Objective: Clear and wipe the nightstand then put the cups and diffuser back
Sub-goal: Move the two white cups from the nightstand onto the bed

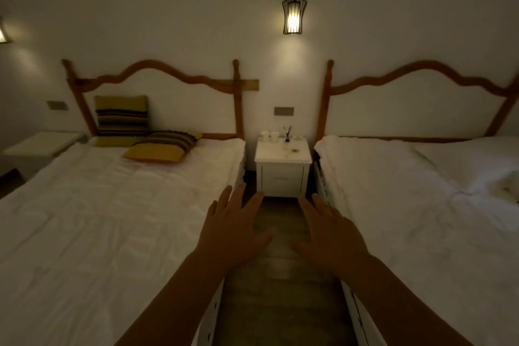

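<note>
Your nightstand (283, 174) stands at the far end of the aisle, against the wall between the two beds, well apart from both of your hands. On its tabletop (276, 153), at the back left, sit two white cups (268, 136) side by side; you cannot tell from here whether anything is in them. Just right of them stands the dark diffuser (287, 135) with thin reeds rising from its neck. A small pale item lies at the back right corner, and some reddish specks or scraps (292, 150) lie near the middle, all too small and dim to identify.

The room is dark, lit mainly by the caged hanging lamp (294, 14) above. The left bed (112, 205) carries striped and yellow pillows (157, 146) near its headboard. The right bed (421, 205) is cut off at the frame edge, with rumpled bedding.

Your left hand (234, 229) and right hand (330, 234) reach forward over the wooden floor (280, 289), palms down. The fingers of both are spread open and hold nothing.
</note>
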The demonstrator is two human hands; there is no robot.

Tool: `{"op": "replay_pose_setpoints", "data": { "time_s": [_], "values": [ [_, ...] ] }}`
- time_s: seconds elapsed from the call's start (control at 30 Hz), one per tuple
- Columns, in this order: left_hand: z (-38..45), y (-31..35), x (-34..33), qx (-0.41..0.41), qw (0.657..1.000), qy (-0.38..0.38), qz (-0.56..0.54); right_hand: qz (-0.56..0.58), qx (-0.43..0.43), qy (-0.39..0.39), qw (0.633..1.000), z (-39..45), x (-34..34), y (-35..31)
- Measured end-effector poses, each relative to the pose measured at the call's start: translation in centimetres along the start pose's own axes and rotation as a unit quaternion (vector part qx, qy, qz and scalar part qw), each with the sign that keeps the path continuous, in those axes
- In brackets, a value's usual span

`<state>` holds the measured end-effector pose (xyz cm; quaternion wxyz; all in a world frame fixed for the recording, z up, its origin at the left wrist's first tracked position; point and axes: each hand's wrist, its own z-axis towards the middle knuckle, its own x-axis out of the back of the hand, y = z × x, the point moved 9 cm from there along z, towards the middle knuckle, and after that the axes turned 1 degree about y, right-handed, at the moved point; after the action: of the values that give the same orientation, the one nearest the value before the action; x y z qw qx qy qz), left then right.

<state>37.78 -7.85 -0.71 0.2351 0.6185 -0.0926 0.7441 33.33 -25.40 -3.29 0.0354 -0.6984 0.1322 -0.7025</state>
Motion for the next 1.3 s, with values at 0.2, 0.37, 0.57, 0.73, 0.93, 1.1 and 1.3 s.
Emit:
{"op": "replay_pose_setpoints", "data": {
  "time_s": [0.2, 0.37, 0.57, 0.73, 0.93, 1.1, 1.3],
  "values": [
    [9.2, -6.0, -1.0, -0.011, 1.0, -0.018, 0.013, -0.022, -0.025, 0.003, 0.999, 11.2, -0.6, -1.1],
    [16.4, -9.2, -2.1, -0.025, 0.999, -0.031, 0.018, -0.01, -0.044, -0.004, 0.999, 18.9, -1.2, -1.4],
    [25.0, -10.2, -6.3, -0.034, 0.998, -0.051, -0.004, 0.012, -0.055, -0.017, 0.998, 27.4, -3.1, 1.0],
    [34.5, -10.4, -12.0, -0.014, 0.996, -0.085, 0.001, 0.03, -0.045, -0.034, 0.998, 37.3, -5.4, 5.7],
    [45.0, -10.7, -15.6, 0.022, 0.993, -0.117, -0.004, 0.039, -0.033, -0.059, 0.997, 48.2, -5.9, 10.3],
    [53.7, -11.0, -17.7, 0.034, 0.994, -0.108, -0.007, 0.031, -0.025, -0.067, 0.997, 56.6, -5.3, 12.6],
    [63.4, -14.4, -22.4, 0.02, 0.993, -0.114, -0.007, 0.015, -0.011, -0.051, 0.999, 67.4, -5.7, 13.0]
  ]
}}
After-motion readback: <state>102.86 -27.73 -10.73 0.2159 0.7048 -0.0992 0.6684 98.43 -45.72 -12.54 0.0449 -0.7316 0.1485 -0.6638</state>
